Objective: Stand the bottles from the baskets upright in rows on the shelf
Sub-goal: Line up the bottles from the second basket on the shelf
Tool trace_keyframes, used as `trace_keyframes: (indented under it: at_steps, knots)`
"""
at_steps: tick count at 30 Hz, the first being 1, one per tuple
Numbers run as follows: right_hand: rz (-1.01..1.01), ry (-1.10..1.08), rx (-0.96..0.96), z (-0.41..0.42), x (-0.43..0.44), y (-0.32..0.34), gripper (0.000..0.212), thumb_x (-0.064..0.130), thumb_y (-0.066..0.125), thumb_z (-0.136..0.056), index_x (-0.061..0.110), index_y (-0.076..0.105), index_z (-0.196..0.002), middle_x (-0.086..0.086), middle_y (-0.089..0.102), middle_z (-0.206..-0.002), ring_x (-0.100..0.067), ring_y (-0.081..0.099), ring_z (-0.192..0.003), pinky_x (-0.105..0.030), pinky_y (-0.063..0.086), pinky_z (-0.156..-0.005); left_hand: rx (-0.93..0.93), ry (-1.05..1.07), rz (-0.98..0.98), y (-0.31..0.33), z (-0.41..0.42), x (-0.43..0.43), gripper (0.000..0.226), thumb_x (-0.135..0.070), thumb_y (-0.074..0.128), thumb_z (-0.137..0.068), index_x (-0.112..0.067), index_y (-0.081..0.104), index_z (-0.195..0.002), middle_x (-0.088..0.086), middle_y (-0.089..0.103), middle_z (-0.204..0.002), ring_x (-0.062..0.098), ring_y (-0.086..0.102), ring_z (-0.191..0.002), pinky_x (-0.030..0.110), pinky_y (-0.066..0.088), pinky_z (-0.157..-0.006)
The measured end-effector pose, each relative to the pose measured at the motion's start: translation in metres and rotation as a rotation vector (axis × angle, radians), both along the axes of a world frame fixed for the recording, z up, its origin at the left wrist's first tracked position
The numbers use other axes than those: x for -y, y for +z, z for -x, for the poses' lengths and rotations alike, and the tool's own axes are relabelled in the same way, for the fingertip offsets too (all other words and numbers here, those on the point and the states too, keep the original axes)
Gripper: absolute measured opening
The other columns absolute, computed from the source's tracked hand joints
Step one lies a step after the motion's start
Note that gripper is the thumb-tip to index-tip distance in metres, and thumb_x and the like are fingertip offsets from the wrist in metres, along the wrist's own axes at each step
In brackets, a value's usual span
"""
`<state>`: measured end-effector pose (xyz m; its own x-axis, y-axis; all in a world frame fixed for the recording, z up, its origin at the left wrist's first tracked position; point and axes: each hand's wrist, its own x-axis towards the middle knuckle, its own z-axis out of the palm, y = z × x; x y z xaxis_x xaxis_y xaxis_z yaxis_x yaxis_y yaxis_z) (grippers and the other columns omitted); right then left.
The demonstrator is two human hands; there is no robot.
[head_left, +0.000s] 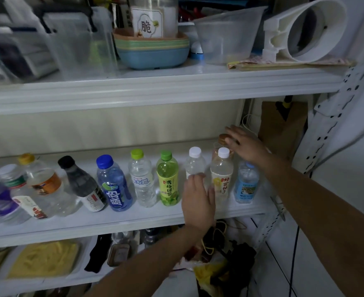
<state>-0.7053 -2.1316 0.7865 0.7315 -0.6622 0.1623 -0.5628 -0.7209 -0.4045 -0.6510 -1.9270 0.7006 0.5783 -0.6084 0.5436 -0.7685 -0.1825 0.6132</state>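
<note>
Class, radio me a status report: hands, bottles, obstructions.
Left hand open against white-capped clear bottle. Right hand open on brown-capped bottle behind. Front row upright on shelf. Yellow-label bottle crowds the brown-capped one.

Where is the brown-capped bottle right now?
Head view: the brown-capped bottle stands at the right end of the middle shelf, behind a white-capped bottle, with the right hand at its cap.

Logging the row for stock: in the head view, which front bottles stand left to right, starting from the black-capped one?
black-capped dark bottle, blue-capped blue bottle, lime-capped clear bottle, green tea bottle, plain white-capped bottle, yellow-label white-capped bottle, blue-label bottle
</note>
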Motion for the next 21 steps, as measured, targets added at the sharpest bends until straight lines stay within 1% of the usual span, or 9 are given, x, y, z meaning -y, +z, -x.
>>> trace_keyframes:
  at_steps: [2,3,4,6,8,10,12,14,21]
  knots:
    - [0.042,-0.012,-0.012,-0.006,-0.013,0.011,0.052,0.042,0.031,-0.101,0.026,0.023,-0.150,0.001,0.015,-0.159,-0.020,0.011,-0.146,-0.040,0.012,-0.118,0.229,0.025,0.040,0.018,-0.043,-0.013,0.040,-0.036,0.041,-0.095,-0.009,0.051,-0.123,0.010,0.056,-0.116,0.026,0.053,-0.106,0.040,0.048,-0.091]
    - [0.068,-0.012,-0.025,-0.011,-0.019,0.015,0.053,0.043,0.031,-0.101,0.026,0.023,-0.150,0.001,0.015,-0.159,-0.019,0.011,-0.146,-0.040,0.011,-0.118,0.289,0.042,-0.011,0.029,-0.066,-0.022,0.048,-0.041,0.038,-0.096,-0.009,0.049,-0.130,0.012,0.055,-0.124,0.029,0.051,-0.114,0.042,0.044,-0.099]
    - [0.106,-0.006,-0.048,-0.019,-0.026,0.019,0.054,0.045,0.030,-0.100,0.026,0.022,-0.150,0.001,0.015,-0.159,-0.019,0.011,-0.146,-0.040,0.011,-0.118,0.322,0.053,-0.089,0.041,-0.088,-0.034,0.058,-0.048,0.032,-0.096,-0.010,0.043,-0.138,0.013,0.050,-0.136,0.030,0.045,-0.126,0.042,0.035,-0.108]
    - [0.183,0.026,-0.121,-0.039,-0.046,0.027,0.055,0.046,0.029,-0.099,0.027,0.020,-0.151,0.002,0.014,-0.159,-0.018,0.012,-0.146,-0.042,0.010,-0.118,0.363,0.064,-0.277,0.059,-0.130,-0.062,0.075,-0.060,0.017,-0.092,-0.014,0.025,-0.150,0.008,0.029,-0.155,0.027,0.022,-0.144,0.039,0.014,-0.117]
    - [0.225,0.080,-0.184,-0.067,-0.075,0.034,0.057,0.049,0.027,-0.099,0.029,0.017,-0.151,0.003,0.011,-0.159,-0.016,0.009,-0.146,-0.041,0.007,-0.119,0.397,0.092,-0.429,0.072,-0.166,-0.096,0.086,-0.069,0.004,-0.084,-0.019,0.010,-0.154,0.003,0.011,-0.161,0.022,0.003,-0.148,0.038,0.002,-0.119]
    - [0.246,0.125,-0.199,-0.102,-0.114,0.041,0.057,0.051,0.027,-0.098,0.032,0.016,-0.151,0.005,0.011,-0.159,-0.013,0.009,-0.146,-0.039,0.003,-0.118,0.401,0.127,-0.539,0.080,-0.197,-0.134,0.086,-0.073,0.007,-0.085,-0.022,0.001,-0.154,0.002,0.001,-0.162,0.020,-0.006,-0.148,0.039,-0.003,-0.118]
    - [0.268,0.178,-0.181,-0.141,-0.161,0.047,0.057,0.053,0.027,-0.098,0.032,0.017,-0.150,0.005,0.014,-0.159,-0.013,0.010,-0.146,-0.039,0.002,-0.117,0.392,0.180,-0.608,0.085,-0.225,-0.179,0.079,-0.068,0.019,-0.092,-0.024,-0.004,-0.153,0.002,-0.005,-0.162,0.020,-0.010,-0.148,0.039,-0.006,-0.118]
    - [0.285,0.250,-0.173,-0.183,-0.213,0.051,0.057,0.053,0.027,-0.098,0.032,0.017,-0.150,0.004,0.014,-0.159,-0.014,0.010,-0.146,-0.040,0.001,-0.118,0.381,0.255,-0.643,0.088,-0.251,-0.231,0.077,-0.065,0.024,-0.093,-0.026,-0.005,-0.153,0.002,-0.007,-0.161,0.021,-0.011,-0.148,0.041,-0.006,-0.118]
    - [0.362,0.594,-0.174,-0.330,-0.434,0.049,0.058,0.054,0.022,-0.098,0.032,0.012,-0.151,0.007,0.006,-0.160,-0.012,-0.001,-0.147,-0.043,-0.006,-0.117,0.227,0.607,-0.727,0.096,-0.335,-0.457,0.080,-0.070,0.020,-0.090,-0.030,-0.010,-0.152,0.002,-0.011,-0.161,0.023,-0.015,-0.147,0.043,-0.010,-0.117]
